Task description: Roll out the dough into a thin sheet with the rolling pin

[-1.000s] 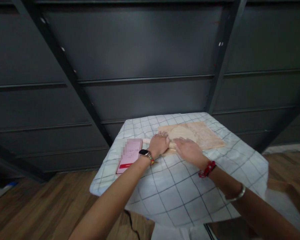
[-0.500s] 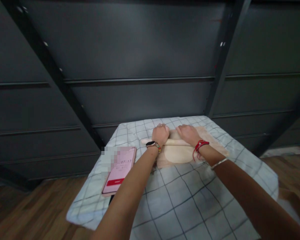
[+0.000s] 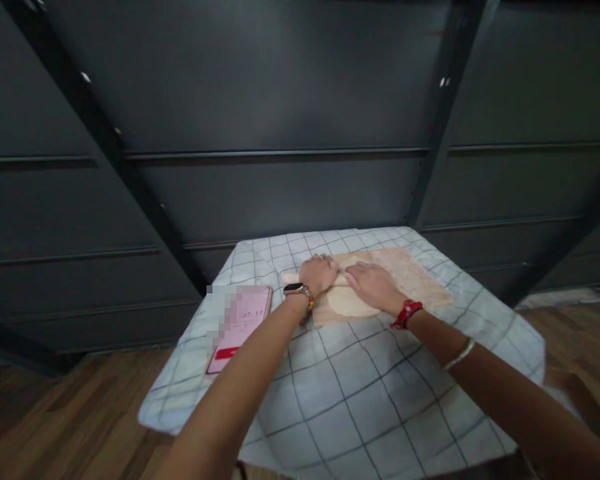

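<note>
A flat, round piece of pale dough (image 3: 350, 305) lies on a beige cloth (image 3: 425, 280), its far edge showing beyond my hands. Across it rests a slim, light rolling pin (image 3: 291, 277), with its left end sticking out past my left hand. My left hand (image 3: 319, 272) is closed over the pin, knuckles up, with a watch and a beaded bracelet at the wrist. My right hand (image 3: 373, 285) presses on the pin close beside it, fingers together and pointing inward. This hand covers the pin's right part.
A pink phone (image 3: 243, 327) with a lit screen lies left of my left forearm. The small table wears a white checked cloth (image 3: 355, 387). Dark metal panels (image 3: 280, 193) stand right behind the table, and wooden floor (image 3: 95, 400) shows on the left.
My right hand has moved inward and turned, its fingers now nearer my left hand. Less of the rolling pin shows between the hands. The view has shifted slightly.
</note>
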The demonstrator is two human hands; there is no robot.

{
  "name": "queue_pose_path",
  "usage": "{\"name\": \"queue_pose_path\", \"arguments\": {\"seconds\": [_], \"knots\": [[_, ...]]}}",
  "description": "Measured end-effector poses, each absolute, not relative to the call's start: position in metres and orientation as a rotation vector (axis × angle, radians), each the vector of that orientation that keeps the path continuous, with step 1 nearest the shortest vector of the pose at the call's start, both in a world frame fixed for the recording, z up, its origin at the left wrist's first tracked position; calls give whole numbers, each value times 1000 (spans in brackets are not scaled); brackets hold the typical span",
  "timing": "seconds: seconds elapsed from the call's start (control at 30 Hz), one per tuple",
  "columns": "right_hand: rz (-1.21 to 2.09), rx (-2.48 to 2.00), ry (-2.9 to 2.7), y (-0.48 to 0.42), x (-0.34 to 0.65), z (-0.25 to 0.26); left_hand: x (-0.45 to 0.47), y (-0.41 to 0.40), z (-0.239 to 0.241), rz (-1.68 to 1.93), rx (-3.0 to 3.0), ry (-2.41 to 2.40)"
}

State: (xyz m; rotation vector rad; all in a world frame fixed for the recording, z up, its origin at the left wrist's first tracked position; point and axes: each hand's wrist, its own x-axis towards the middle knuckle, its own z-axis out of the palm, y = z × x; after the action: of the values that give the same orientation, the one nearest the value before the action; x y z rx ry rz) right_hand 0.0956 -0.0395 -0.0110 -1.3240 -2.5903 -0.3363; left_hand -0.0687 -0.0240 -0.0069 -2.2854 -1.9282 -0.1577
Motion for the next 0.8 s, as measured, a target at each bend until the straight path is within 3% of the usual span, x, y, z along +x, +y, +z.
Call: {"name": "queue_pose_path", "arguments": {"seconds": [0.4, 0.8], "knots": [[-267, -1342, -2667, -5, 91, -5, -79, -16, -11, -229, -2234, -1894], [-324, -1278, -2730, 38, 85, -4, -87, 20, -7, 62, -2349, -1823]]}}
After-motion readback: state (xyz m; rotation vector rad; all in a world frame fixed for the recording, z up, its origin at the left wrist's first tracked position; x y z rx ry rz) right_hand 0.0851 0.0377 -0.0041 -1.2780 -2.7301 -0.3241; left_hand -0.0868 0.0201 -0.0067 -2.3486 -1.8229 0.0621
